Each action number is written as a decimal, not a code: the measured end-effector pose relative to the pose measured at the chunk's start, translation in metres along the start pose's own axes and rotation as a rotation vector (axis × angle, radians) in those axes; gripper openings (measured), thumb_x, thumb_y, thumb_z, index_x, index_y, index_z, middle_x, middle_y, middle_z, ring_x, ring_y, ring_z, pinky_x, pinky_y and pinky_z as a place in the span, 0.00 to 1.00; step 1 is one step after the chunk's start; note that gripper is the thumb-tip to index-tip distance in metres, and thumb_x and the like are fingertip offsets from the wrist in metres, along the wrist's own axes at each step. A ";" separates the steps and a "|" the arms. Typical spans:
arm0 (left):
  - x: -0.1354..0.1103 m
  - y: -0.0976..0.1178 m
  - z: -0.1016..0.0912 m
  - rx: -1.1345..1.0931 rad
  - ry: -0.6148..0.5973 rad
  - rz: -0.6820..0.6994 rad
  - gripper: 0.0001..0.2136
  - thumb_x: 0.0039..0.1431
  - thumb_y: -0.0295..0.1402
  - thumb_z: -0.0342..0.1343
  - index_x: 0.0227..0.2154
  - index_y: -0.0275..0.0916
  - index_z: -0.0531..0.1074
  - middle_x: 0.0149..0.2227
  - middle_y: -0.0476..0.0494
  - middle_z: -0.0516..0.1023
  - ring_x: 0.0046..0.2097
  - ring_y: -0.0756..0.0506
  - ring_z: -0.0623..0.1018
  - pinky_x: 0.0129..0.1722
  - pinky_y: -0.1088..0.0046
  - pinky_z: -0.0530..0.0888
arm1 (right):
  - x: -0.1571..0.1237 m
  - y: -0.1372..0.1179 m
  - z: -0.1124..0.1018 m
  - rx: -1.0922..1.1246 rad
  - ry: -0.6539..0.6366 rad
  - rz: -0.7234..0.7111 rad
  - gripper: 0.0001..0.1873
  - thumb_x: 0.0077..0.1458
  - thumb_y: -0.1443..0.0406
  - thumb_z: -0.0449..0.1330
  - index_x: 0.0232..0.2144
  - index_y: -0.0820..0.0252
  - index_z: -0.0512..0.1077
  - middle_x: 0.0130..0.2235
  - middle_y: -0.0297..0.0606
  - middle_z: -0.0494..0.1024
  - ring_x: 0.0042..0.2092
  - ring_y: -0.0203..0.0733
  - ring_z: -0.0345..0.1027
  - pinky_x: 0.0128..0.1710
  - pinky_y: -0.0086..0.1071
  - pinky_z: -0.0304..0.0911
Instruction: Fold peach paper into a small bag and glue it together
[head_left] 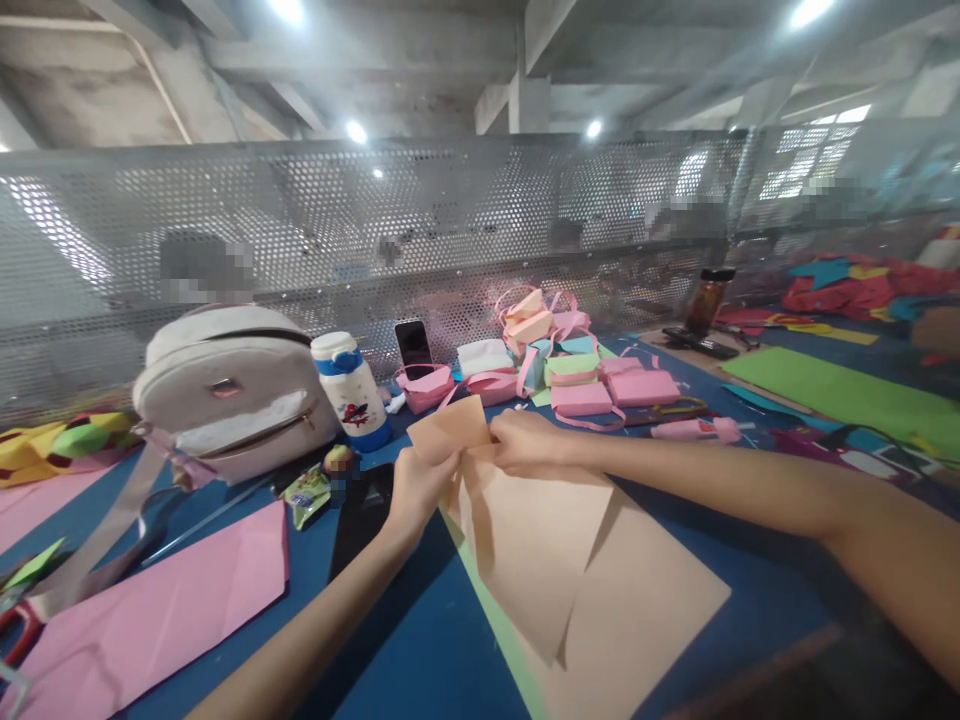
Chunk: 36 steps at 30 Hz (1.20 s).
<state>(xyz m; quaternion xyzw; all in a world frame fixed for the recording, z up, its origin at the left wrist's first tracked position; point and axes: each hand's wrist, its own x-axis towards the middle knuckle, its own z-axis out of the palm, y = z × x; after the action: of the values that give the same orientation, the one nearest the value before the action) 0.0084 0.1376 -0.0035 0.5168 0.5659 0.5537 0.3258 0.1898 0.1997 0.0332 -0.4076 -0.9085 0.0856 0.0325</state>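
The left hand [420, 485] pinches the far corner of the peach paper sheet [592, 590] between thumb and fingers, and the right hand [525, 440], at 2 o'clock from it, is closed on the same fold. The sheet lies on the blue table [420, 650] toward 5 o'clock from the hands, with 1 flap raised at 12 o'clock. A white backpack [225, 390] and a bottle [352, 390] stand at 10 o'clock, small pink paper bags [585, 395] at 1 o'clock.
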 end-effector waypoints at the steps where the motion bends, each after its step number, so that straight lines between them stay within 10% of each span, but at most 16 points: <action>1: 0.002 -0.003 0.001 0.007 0.019 0.006 0.18 0.38 0.41 0.69 0.30 0.30 0.80 0.36 0.33 0.85 0.42 0.31 0.83 0.39 0.62 0.79 | 0.001 -0.001 0.002 -0.019 0.006 0.015 0.10 0.50 0.64 0.60 0.33 0.65 0.76 0.39 0.50 0.81 0.38 0.51 0.74 0.27 0.30 0.53; 13: 0.005 -0.028 0.002 0.053 0.102 0.074 0.15 0.41 0.39 0.66 0.29 0.32 0.81 0.36 0.34 0.85 0.43 0.30 0.83 0.41 0.62 0.79 | -0.003 -0.012 0.002 -0.074 0.047 0.075 0.10 0.53 0.68 0.57 0.38 0.63 0.76 0.43 0.48 0.80 0.44 0.50 0.74 0.33 0.30 0.57; 36: -0.004 -0.014 -0.005 -0.037 -0.216 0.003 0.26 0.38 0.47 0.70 0.37 0.31 0.80 0.41 0.35 0.84 0.46 0.29 0.82 0.43 0.59 0.80 | -0.002 -0.002 0.015 0.194 -0.133 0.112 0.20 0.40 0.54 0.67 0.34 0.62 0.74 0.35 0.41 0.80 0.33 0.46 0.72 0.23 0.28 0.51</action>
<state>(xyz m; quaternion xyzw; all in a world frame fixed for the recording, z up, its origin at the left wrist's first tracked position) 0.0014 0.1348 -0.0166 0.5682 0.5165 0.5056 0.3934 0.1873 0.1950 0.0188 -0.4463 -0.8718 0.2017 0.0068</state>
